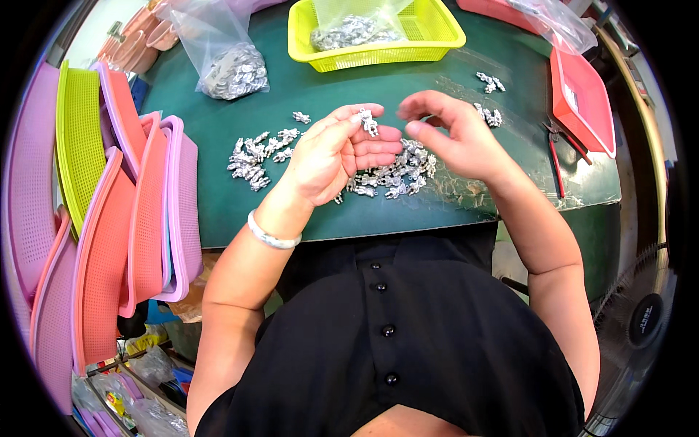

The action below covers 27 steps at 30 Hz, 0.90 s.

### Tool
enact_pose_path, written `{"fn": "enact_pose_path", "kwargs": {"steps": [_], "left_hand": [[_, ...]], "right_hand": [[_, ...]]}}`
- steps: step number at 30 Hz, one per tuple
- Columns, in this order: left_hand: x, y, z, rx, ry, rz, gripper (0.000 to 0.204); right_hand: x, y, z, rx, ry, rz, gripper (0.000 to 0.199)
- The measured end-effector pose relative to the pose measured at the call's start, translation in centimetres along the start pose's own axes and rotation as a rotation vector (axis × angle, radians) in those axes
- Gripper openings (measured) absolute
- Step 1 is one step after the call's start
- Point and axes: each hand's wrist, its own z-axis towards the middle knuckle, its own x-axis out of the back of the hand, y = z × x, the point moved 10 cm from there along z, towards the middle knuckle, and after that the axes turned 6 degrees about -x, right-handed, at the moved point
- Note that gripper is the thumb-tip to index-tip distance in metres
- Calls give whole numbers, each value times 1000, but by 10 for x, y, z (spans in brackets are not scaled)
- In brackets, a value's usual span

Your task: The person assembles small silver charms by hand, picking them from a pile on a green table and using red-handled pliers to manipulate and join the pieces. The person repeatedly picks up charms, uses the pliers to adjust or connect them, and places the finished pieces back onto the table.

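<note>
My left hand (pixel 325 161), palm up, pinches a small silver metal figure (pixel 369 123) between thumb and index finger, its other fingers stretched out. Just to the right hovers my right hand (pixel 455 135), fingers curved and apart from the thumb, with nothing visible in them. Beneath and between the hands lies a pile of similar silver figures (pixel 404 171), partly hidden. Another loose group of figures (pixel 251 162) is left of my left hand, with a single figure (pixel 301 116) beyond it. Two small clusters of silver pieces (pixel 490 82) lie past my right hand.
A yellow basket (pixel 375 56) with bagged metal parts stands at the back of the green table (pixel 320 227). Left of it sits a clear bag of metal parts (pixel 234 71). Red-handled pliers (pixel 558 160) and a pink tray (pixel 598 124) are at right. Stacked baskets (pixel 145 218) crowd the left; a fan (pixel 644 320) is lower right.
</note>
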Motion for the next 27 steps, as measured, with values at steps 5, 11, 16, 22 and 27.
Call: {"fn": "enact_pose_path", "kwargs": {"steps": [5,11,16,22,27], "left_hand": [[6,10,9,-78,58,118,29],[14,15,20,-85,57,124,30],[25,13,29,-34,69,97,30],[36,9,30,-2,95,153,32],[39,8,29,8,107,226,30]], "right_hand": [[-26,-2,20,7,-12,-49,32],[-27,9,36,-19,38,-8,26],[-27,9,39,2,64,-19,23],[-31,18,39,-44,33,57,22],[-36,28,38,-92,-7,116,23]]}}
